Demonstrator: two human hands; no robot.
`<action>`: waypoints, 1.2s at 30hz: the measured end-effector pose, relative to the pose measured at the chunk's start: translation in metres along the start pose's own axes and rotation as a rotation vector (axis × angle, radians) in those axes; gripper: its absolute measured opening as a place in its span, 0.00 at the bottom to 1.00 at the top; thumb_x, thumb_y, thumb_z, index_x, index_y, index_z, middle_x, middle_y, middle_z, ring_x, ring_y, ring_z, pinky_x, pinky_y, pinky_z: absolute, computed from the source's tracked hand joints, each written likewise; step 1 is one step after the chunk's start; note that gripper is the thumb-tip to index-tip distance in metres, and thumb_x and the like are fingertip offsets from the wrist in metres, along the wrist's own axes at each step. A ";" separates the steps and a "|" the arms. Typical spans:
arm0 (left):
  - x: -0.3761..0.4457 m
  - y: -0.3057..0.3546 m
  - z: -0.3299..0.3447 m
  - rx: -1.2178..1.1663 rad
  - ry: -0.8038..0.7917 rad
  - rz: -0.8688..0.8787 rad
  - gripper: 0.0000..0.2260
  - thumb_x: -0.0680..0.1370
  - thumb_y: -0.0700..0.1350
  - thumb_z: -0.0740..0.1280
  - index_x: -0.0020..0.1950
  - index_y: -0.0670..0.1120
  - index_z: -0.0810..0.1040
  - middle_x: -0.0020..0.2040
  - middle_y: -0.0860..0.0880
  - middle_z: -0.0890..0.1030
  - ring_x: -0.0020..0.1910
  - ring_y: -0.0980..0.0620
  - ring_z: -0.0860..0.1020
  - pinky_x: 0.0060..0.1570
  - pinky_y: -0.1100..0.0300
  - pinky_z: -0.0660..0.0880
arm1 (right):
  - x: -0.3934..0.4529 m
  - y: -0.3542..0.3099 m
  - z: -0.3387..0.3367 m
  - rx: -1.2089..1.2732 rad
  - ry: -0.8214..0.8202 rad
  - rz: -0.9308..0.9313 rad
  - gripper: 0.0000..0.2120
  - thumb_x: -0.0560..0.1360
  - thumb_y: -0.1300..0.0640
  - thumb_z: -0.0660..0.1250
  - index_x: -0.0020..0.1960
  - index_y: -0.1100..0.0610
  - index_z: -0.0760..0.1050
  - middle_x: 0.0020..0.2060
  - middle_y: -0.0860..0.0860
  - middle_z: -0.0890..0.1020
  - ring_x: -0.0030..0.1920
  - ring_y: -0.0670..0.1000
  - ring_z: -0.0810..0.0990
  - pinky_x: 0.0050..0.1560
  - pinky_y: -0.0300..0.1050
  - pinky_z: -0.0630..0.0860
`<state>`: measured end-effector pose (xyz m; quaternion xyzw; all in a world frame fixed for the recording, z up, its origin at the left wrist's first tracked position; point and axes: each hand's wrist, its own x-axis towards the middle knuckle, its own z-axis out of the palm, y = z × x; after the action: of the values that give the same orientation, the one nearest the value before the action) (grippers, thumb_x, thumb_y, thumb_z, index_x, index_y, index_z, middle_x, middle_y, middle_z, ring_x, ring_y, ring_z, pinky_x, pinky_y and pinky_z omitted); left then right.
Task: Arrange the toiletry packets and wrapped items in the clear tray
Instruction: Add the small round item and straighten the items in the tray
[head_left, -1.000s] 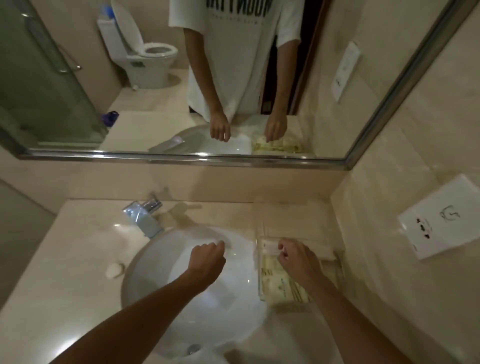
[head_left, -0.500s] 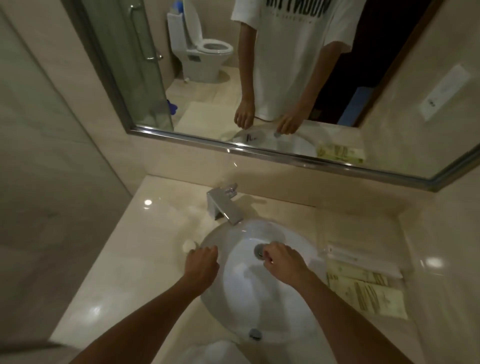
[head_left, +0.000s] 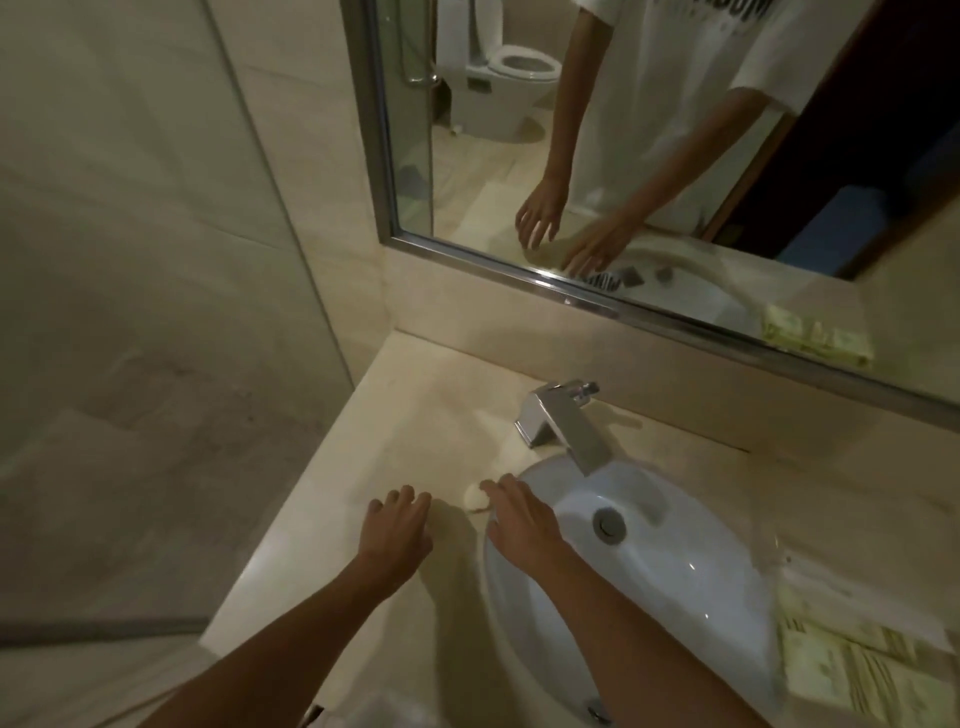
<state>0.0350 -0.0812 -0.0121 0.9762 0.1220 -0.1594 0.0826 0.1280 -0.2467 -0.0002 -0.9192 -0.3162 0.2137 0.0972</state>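
A small white round wrapped item (head_left: 475, 500) lies on the beige counter just left of the basin. My right hand (head_left: 519, 522) reaches over the basin's left rim with fingers spread, its fingertips touching the item. My left hand (head_left: 397, 535) hovers open above the counter a little to the left, holding nothing. The clear tray (head_left: 852, 597) sits at the right edge with pale green toiletry packets (head_left: 862, 670) lying flat in it and a white wrapped item (head_left: 826, 582) at its far side.
A white oval basin (head_left: 675, 597) with a metal drain (head_left: 609, 525) fills the centre. A chrome faucet (head_left: 566, 423) stands behind it. A mirror (head_left: 675, 156) spans the back wall; a glass shower panel (head_left: 156, 260) stands at the left.
The view swung left. My right hand left the tray, crossed the basin and came to the small white item on the left. My left hand moved left and its fingers opened.
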 end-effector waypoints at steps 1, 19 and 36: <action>0.001 -0.004 0.002 -0.016 0.006 0.007 0.18 0.76 0.49 0.64 0.65 0.47 0.69 0.62 0.46 0.74 0.58 0.45 0.73 0.56 0.52 0.70 | 0.006 -0.004 0.003 -0.006 -0.002 0.000 0.23 0.76 0.60 0.63 0.69 0.52 0.63 0.64 0.53 0.68 0.64 0.56 0.68 0.57 0.52 0.75; 0.008 0.010 0.001 -0.023 0.017 0.048 0.19 0.76 0.50 0.65 0.65 0.46 0.71 0.62 0.46 0.75 0.60 0.45 0.74 0.57 0.50 0.71 | 0.004 0.006 0.015 -0.064 0.066 -0.013 0.16 0.75 0.62 0.64 0.62 0.55 0.68 0.59 0.54 0.71 0.59 0.54 0.72 0.52 0.46 0.75; -0.001 0.235 -0.001 0.063 0.027 0.394 0.22 0.78 0.50 0.62 0.69 0.44 0.64 0.66 0.44 0.71 0.63 0.44 0.71 0.61 0.51 0.67 | -0.167 0.181 -0.035 0.071 0.172 0.365 0.19 0.73 0.56 0.65 0.63 0.54 0.67 0.60 0.53 0.70 0.55 0.56 0.77 0.49 0.46 0.73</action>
<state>0.0961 -0.3062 0.0182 0.9853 -0.0752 -0.1307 0.0802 0.1234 -0.4938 0.0298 -0.9721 -0.1274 0.1595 0.1159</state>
